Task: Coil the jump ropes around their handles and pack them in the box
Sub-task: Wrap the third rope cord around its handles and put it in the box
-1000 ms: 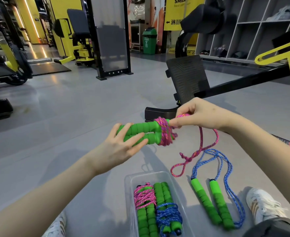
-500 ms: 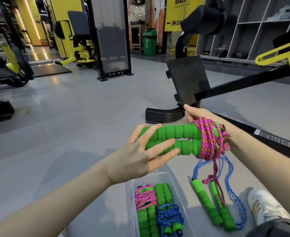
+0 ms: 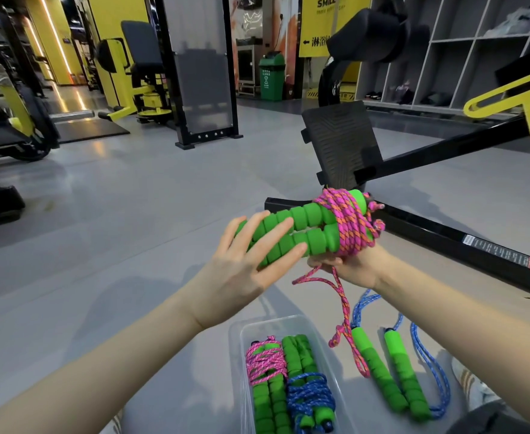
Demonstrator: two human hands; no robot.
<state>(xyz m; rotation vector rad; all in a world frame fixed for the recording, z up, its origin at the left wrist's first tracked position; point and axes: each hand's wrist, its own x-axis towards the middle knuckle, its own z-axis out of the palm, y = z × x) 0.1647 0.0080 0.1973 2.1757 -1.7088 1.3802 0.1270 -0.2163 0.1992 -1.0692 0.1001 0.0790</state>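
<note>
At bottom centre, a clear box (image 3: 268, 320) holds two jump ropes: a pink coiled rope (image 3: 265, 360) and a blue coiled rope (image 3: 310, 394). Just right of it lies a loose blue rope (image 3: 371, 364). A fourth, the pink rope (image 3: 348, 223), is held mid-frame. The left hand (image 3: 241, 277) lays straight, spread fingers (image 3: 270, 233) on its two green handles (image 3: 301, 228). The right hand (image 3: 357, 267) curls beneath, gripping the coil, and a tail hangs down.

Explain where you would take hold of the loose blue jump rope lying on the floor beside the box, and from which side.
Grip both green handles together at mid-length, coming from above with a hand across them. They lie flat, side by side and nearly parallel, so one grasp should span both; the blue cord loops around them. Avoid the pink tail by their top ends.
</note>
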